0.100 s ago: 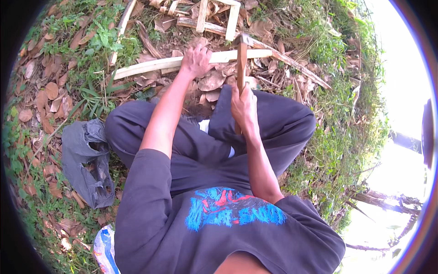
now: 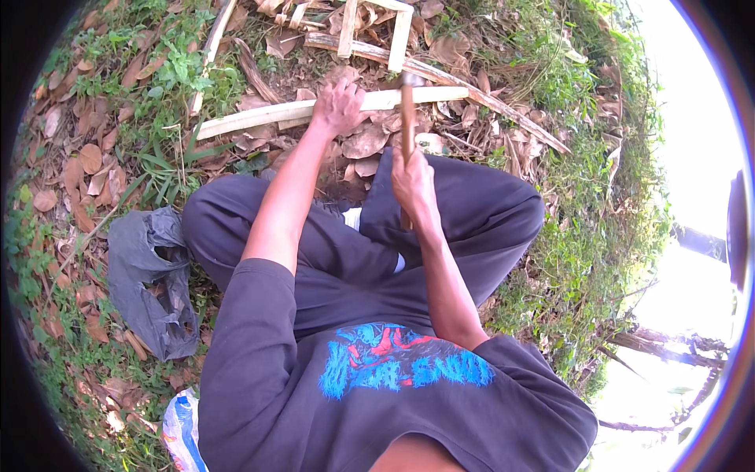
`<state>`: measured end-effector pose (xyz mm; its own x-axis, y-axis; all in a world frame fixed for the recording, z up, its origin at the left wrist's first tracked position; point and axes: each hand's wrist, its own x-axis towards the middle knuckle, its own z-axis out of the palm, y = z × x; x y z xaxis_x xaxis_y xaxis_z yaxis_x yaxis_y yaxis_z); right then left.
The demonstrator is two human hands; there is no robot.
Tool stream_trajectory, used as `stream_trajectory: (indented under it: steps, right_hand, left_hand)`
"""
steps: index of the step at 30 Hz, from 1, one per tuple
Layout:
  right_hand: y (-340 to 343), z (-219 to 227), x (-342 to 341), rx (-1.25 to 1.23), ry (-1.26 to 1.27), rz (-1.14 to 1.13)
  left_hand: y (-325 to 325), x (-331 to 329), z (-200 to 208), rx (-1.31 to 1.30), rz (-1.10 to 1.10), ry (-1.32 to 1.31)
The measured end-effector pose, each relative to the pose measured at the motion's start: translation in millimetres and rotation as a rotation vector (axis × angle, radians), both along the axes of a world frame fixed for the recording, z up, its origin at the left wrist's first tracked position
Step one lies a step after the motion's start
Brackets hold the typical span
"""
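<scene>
My right hand is wrapped round the wooden handle of a hammer, whose head is blurred at the far end. That head is over the right part of a long pale wooden strip, which runs across the ground ahead of my crossed legs. My left hand is closed on the middle of the same strip, with its knuckles up. The fingertips are hidden, so anything small between them cannot be seen. Beyond the strip lies a pale wooden frame, partly cut off by the view's upper edge.
A rough split stick slants across the ground on the right. Another pale stick lies far left. By my left knee is a crumpled dark plastic bag, and a white and blue packet sits behind it. Dry leaves and grass surround me.
The hammer and my right hand have shifted slightly left, and the hammer head has come a little nearer to me. My left hand stays on the wooden strip.
</scene>
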<state>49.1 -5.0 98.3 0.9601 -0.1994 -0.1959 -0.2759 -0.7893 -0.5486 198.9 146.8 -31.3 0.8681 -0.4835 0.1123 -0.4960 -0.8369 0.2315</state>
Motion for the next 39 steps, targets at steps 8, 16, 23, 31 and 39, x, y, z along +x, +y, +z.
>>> stream_trajectory:
  steps: [8, 16, 23, 31, 39]
  right_hand:
    - [23.0, 27.4, 2.5, 0.115, -0.090, -0.077]
    - [0.3, 18.1, -16.5, 0.157, 0.092, -0.192]
    - [-13.5, 29.0, -15.5, 0.288, 0.127, -0.253]
    - [-19.2, 28.0, -33.6, 0.436, 0.236, -0.275]
    - [-25.7, 26.7, -38.5, 0.501, 0.271, -0.274]
  left_hand:
    - [10.2, 3.5, -27.2, -0.057, 0.002, -0.250]
    - [4.6, 8.1, -12.0, -0.059, -0.001, -0.078]
    - [3.7, 12.1, -22.1, -0.140, 0.057, 0.020]
    - [6.9, 17.9, -22.9, -0.323, 0.041, 0.066]
    - [8.6, 21.8, 12.5, -0.378, 0.143, 0.123]
